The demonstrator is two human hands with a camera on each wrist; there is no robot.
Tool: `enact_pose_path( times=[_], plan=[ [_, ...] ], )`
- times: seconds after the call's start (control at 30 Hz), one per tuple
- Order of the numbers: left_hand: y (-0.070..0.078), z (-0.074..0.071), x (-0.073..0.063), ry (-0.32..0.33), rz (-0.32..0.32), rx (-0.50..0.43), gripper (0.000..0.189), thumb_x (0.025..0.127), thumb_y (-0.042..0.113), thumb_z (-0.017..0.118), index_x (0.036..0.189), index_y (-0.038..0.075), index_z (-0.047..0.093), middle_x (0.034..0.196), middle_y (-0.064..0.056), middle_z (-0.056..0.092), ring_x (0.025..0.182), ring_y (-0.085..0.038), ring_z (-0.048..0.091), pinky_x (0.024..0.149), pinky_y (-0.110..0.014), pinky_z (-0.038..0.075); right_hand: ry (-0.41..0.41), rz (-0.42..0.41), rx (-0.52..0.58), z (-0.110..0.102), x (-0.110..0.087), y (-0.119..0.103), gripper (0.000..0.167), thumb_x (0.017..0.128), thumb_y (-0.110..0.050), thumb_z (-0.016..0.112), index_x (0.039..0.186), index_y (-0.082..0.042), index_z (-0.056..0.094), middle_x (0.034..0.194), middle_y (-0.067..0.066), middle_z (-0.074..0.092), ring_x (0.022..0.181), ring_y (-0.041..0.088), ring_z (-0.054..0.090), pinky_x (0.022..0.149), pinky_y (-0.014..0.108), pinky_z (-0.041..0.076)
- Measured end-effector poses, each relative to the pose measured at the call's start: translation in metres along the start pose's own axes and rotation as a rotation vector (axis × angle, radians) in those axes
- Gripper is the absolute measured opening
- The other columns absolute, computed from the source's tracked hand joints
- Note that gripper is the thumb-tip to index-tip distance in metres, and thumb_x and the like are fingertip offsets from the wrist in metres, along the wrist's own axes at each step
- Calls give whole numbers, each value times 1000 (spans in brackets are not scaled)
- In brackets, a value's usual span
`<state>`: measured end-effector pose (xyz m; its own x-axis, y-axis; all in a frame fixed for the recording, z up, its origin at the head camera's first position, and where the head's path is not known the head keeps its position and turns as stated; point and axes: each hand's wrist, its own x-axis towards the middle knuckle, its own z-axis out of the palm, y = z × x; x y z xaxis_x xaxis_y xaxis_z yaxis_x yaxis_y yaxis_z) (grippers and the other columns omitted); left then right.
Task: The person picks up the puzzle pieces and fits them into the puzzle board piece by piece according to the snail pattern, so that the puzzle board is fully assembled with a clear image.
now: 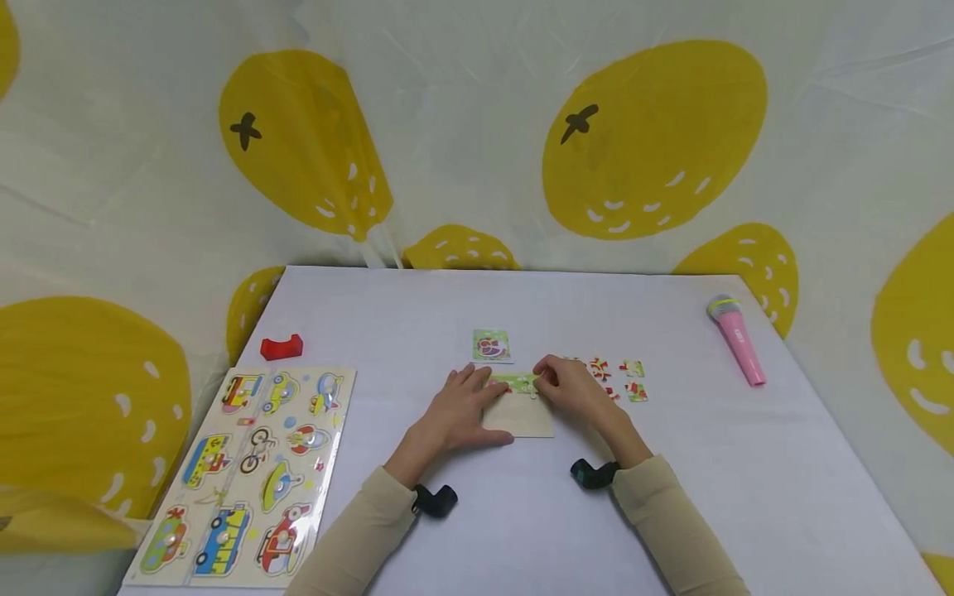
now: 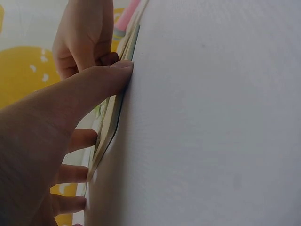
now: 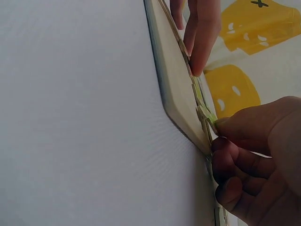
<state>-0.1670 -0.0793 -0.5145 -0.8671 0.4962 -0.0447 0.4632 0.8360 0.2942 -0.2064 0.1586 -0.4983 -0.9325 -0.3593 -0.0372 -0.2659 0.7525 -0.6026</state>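
Observation:
A small wooden puzzle board [image 1: 522, 420] lies on the table, its lower part bare wood. Along its far edge runs a row of green jigsaw pieces [image 1: 514, 382]. My left hand [image 1: 465, 410] rests on the board's left side with fingers spread, some fingertips touching the pieces and the thumb at the near edge. At the far right corner my right hand [image 1: 574, 389] pinches a green jigsaw piece [image 3: 207, 114] between thumb and fingers. That piece tilts slightly up from the board in the right wrist view; the fingers partly hide it.
Several loose jigsaw pieces [image 1: 635, 391] lie right of the board, partly behind the right hand. A fruit picture card [image 1: 492, 344] lies beyond it. A vehicle peg puzzle [image 1: 246, 480] and red block [image 1: 281, 347] are at left, a pink microphone [image 1: 738, 341] at far right.

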Motion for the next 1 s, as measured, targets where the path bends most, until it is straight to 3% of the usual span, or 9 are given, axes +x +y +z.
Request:
enact_pose_path(
  times=[0.47,0.73,0.87,1.0],
  plan=[
    [3,-4,-3,-1,18,23,83,80,73,64,148,27,51,159,-9,38,150,-39,30,122,-57,26,3,-118,-41,2,-1,1,19,88,-17,75,103,-7,76,80,-1,64,73,11,52,66,25,43],
    [-8,-10,-4,-54,48,3,88,81,71,65,152,22,45,162,-9,34,153,-35,25,124,-53,23,-24,-61,-43,2,1,0,21,89,-22,76,107,-10,77,83,-1,64,76,13,52,70,26,43],
    [-15,-13,-5,-84,46,-64,90,80,65,71,152,19,44,164,-6,31,155,-30,21,126,-48,22,-32,-44,-37,2,1,-1,22,90,-23,75,108,-10,76,85,0,63,77,14,52,69,27,44],
    [-20,-15,-6,-86,37,-142,88,78,60,76,151,19,46,163,-5,33,154,-28,24,123,-46,31,-33,-34,-31,1,0,-1,22,90,-23,75,109,-10,76,86,1,63,78,15,52,70,27,44]
  ],
)
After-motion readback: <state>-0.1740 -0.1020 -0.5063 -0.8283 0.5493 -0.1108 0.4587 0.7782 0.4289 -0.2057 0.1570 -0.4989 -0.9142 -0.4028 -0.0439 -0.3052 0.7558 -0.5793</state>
